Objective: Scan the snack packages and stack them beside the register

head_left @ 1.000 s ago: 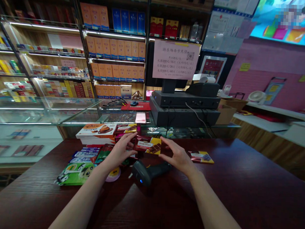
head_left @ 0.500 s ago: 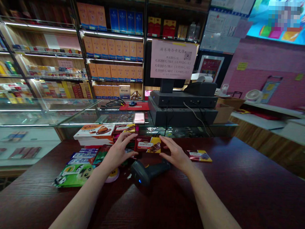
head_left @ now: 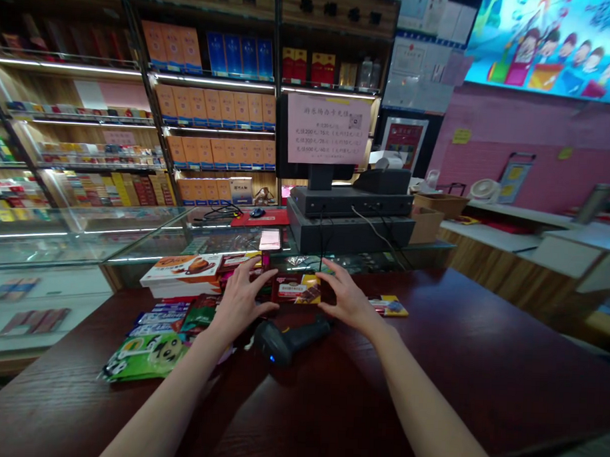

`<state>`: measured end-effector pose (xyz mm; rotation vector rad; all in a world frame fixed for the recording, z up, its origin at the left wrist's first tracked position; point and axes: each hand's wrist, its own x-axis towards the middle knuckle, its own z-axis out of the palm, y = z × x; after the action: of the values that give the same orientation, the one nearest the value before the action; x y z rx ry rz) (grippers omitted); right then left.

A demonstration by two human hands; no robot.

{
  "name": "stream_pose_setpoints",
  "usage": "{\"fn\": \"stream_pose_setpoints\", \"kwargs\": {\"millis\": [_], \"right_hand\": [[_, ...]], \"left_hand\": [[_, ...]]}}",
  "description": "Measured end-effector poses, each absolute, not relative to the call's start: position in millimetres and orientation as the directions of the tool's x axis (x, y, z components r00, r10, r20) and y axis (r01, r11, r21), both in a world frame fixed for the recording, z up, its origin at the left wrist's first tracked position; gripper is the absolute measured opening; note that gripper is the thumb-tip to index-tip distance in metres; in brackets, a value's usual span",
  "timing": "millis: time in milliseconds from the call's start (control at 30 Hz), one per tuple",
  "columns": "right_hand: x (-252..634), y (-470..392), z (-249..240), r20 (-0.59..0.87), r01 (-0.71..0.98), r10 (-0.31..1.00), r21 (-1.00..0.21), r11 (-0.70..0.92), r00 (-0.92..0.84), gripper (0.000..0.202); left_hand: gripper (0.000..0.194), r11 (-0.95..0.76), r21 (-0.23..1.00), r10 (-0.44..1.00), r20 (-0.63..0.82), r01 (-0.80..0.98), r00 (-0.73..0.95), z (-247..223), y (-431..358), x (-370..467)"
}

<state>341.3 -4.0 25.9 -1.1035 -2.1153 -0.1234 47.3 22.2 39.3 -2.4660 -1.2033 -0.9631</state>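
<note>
A red and yellow chocolate box [head_left: 289, 289] lies on the dark wooden counter between my two hands. At its left end, my left hand [head_left: 242, 298] has thumb and fingers spread, with a small gap to the box. My right hand [head_left: 350, 302] is curved with fingers apart by its right end; whether the fingertips touch it I cannot tell. In front of the box rests a black barcode scanner [head_left: 291, 341] with a blue light. A second red and yellow pack [head_left: 391, 305] lies beyond my right hand, partly hidden by it.
To the left are an orange and white box [head_left: 183, 269], a green panda snack bag [head_left: 143, 357] and blue packets [head_left: 160, 317]. Behind the counter stand a glass case [head_left: 224, 242], a register [head_left: 352, 223] and a monitor covered by a paper sign [head_left: 328, 133]. Stocked shelves line the wall.
The camera view has shifted, so the scene appears slightly further left. My left fingers have come away from the chocolate box's left end. The box and scanner stay on the counter.
</note>
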Motion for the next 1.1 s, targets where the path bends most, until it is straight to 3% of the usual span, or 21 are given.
{"fn": "stream_pose_setpoints", "kwargs": {"millis": [333,1100], "right_hand": [[389,-13,10,0.648,0.773,0.694,-0.251,0.583,-0.314,0.058],[524,-22,-16,0.532,0.864,0.819,-0.287,0.413,-0.214,0.059]], "left_hand": [[0.069,-0.634,-0.003,0.629,0.580,0.773,0.518,46,13,106],[0.069,-0.677,0.033,0.661,0.465,0.735,0.588,27,19,244]]}}
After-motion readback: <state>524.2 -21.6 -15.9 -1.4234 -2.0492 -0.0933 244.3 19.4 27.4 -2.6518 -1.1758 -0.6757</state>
